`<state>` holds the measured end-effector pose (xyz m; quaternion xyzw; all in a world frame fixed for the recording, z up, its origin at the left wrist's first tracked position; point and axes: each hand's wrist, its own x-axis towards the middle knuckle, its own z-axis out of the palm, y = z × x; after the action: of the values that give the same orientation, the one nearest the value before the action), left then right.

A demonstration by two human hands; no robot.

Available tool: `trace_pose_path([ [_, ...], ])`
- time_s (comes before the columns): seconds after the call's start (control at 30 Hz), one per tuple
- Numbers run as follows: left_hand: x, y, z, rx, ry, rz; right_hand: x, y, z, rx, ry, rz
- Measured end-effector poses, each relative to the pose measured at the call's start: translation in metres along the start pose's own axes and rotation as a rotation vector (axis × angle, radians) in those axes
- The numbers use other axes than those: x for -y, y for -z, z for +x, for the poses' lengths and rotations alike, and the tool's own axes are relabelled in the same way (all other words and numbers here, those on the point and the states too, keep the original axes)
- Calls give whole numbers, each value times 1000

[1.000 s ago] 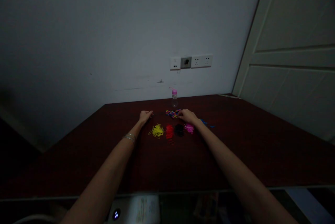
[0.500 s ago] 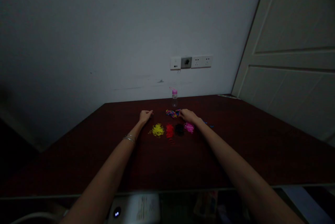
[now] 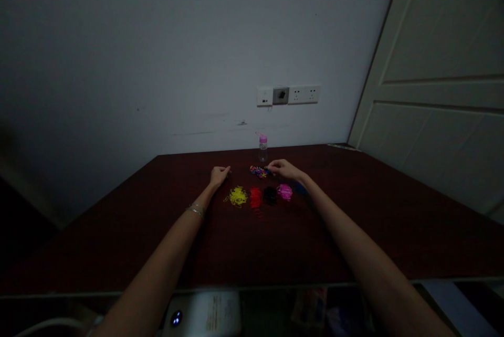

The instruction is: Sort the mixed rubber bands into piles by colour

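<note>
1. The right hand (image 3: 283, 169) is at the right edge of the mixed-colour pile (image 3: 259, 172), far on the counter (image 3: 252, 253); I cannot tell its grip.
2. The left hand (image 3: 219, 175) rests left of that pile, apart; grip unclear too.
3. Nearer, left to right: yellow pile (image 3: 238, 197), red pile (image 3: 255, 198), black pile (image 3: 270, 195), pink pile (image 3: 284, 192).

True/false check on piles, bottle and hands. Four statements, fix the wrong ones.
1. The pile of small red pieces lies between the yellow pile and the black pile. True.
2. The clear, pink-capped bottle stands in front of the small mixed-colour pile. False: it stands behind that pile.
3. The right hand is at the mixed-colour pile's right side. True.
4. The left hand touches the black pile. False: it is apart from every pile, nearest the yellow one.
</note>
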<state>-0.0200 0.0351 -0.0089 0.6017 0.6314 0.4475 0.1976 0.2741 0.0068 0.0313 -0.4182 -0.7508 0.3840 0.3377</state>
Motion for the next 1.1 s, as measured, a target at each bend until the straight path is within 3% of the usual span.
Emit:
trace_pose_path([
  [0.33, 0, 1, -1, 18, -33, 10, 48, 7, -37, 194, 95, 741],
  [0.7, 4, 0, 2, 32, -18, 16, 70, -4, -48, 354, 248, 946],
  [0.8, 2, 1, 0, 32, -24, 16, 76, -11, -46, 389, 193, 824],
  [0.93, 0, 1, -2, 16, -21, 1, 82, -30, -38, 477, 51, 406],
  [1.1, 1, 1, -3, 9, -12, -5, 80, -65, -16, 440, 137, -129],
])
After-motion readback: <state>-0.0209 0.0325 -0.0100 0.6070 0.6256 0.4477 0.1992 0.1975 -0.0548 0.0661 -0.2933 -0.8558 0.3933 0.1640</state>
